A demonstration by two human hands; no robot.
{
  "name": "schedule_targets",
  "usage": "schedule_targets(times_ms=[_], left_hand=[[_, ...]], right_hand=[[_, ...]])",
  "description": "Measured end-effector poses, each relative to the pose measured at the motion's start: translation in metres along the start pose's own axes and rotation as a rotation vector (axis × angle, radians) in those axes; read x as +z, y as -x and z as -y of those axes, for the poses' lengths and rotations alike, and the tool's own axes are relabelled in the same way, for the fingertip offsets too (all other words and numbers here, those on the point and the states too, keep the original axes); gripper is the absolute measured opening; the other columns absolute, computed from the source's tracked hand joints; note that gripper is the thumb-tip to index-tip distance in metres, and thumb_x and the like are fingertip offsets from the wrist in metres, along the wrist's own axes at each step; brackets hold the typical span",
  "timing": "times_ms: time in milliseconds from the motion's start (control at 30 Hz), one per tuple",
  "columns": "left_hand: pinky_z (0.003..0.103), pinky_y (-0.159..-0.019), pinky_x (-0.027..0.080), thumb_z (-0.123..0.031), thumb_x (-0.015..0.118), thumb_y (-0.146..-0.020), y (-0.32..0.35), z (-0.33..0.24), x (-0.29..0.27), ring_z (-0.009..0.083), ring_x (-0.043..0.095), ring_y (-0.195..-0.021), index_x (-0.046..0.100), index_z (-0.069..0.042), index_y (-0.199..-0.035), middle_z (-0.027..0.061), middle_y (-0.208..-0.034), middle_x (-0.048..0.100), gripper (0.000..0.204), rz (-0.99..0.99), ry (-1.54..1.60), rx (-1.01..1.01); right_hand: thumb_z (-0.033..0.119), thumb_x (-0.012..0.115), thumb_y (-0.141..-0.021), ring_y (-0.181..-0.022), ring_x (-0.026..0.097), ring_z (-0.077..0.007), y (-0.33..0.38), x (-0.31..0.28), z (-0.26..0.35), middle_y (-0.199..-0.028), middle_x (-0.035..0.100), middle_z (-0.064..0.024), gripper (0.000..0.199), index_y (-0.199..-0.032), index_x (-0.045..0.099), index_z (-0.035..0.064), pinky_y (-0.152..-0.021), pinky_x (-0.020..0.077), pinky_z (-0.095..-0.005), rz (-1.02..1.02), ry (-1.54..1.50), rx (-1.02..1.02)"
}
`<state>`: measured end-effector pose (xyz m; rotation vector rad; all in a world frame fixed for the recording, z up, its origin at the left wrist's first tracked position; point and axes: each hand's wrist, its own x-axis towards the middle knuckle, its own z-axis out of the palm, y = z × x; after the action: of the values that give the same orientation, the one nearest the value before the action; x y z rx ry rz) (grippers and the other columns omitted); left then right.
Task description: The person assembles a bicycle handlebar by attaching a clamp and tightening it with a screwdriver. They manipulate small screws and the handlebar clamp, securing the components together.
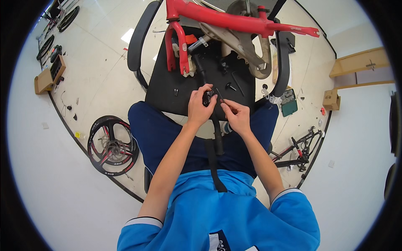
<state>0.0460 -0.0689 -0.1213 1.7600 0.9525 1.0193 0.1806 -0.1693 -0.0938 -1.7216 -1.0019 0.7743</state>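
Observation:
A black bar (217, 134), which looks like a bicycle handlebar, lies between my thighs and runs up onto the black chair seat. My left hand (200, 105) is closed around its middle, at a black clamp (206, 98) partly hidden by the fingers. Pinched in my right hand (237, 116) is a thin dark rod, probably a hex key (219, 94), its upper end close to the clamp. Just beyond lie an L-shaped hex key (238, 83) and a black bolt with a wide head (230, 86). Two small screws (176, 92) rest left of the bar.
A red bicycle frame (222, 16) with its fork lies across the seat's far side, between two armrests (140, 37). Black three-spoke wheels (112, 146) are on the floor at left. At right are a green case (289, 108) and a dark bicycle frame (299, 150).

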Motion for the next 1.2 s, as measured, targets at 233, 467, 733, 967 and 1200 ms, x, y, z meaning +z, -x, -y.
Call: schedule_targets(times_ms=[233,467,733,967,1200], left_hand=[[0.038,-0.086,0.051,-0.014,0.074,-0.085,-0.004,0.000,0.001,0.0271,0.060,-0.095,0.063,-0.008,-0.118,0.0052,-0.108,0.070,0.035,0.000,0.010,-0.001],[0.038,-0.087,0.051,-0.014,0.074,-0.083,-0.005,0.003,0.003,0.0294,0.061,-0.094,0.068,-0.007,-0.111,0.0053,-0.117,0.072,0.030,-0.011,-0.024,0.041],[0.036,-0.086,0.053,-0.010,0.073,-0.082,-0.006,0.003,0.002,0.0270,0.064,-0.092,0.070,-0.005,-0.106,0.0055,-0.120,0.072,0.025,-0.021,-0.016,0.042],[0.036,-0.085,0.053,-0.010,0.075,-0.082,-0.006,0.002,0.004,0.0261,0.064,-0.092,0.070,-0.005,-0.106,0.0049,-0.120,0.072,0.025,-0.024,0.000,0.032],[0.035,-0.087,0.053,-0.012,0.076,-0.081,-0.005,0.005,0.006,0.0258,0.064,-0.093,0.070,-0.006,-0.109,0.0048,-0.121,0.072,0.029,-0.039,-0.014,0.037]], right_hand=[[0.009,0.071,-0.095,-0.058,0.052,-0.0019,0.001,-0.002,0.006,-0.069,0.062,0.0034,0.020,-0.112,0.076,-0.0011,-0.052,0.0400,-0.0195,0.041,-0.068,0.049],[0.010,0.071,-0.095,-0.058,0.051,-0.0017,0.001,-0.003,-0.004,-0.070,0.062,0.0041,0.020,-0.112,0.076,-0.0009,-0.051,0.0392,-0.0198,0.046,-0.058,0.074],[0.011,0.071,-0.096,-0.058,0.047,-0.0016,-0.009,-0.015,-0.002,-0.069,0.060,0.0050,0.020,-0.111,0.076,-0.0012,-0.051,0.0357,-0.0203,0.141,-0.015,0.101],[0.013,0.073,-0.093,-0.069,0.054,-0.0032,-0.023,-0.033,0.007,-0.076,0.071,0.0000,0.021,-0.108,0.077,-0.0022,-0.063,0.0452,-0.0224,0.221,-0.007,0.133],[0.015,0.073,-0.094,-0.059,0.048,-0.0013,-0.026,-0.033,0.003,-0.066,0.061,0.0056,0.021,-0.105,0.078,-0.0020,-0.052,0.0376,-0.0219,0.265,-0.041,0.203]])
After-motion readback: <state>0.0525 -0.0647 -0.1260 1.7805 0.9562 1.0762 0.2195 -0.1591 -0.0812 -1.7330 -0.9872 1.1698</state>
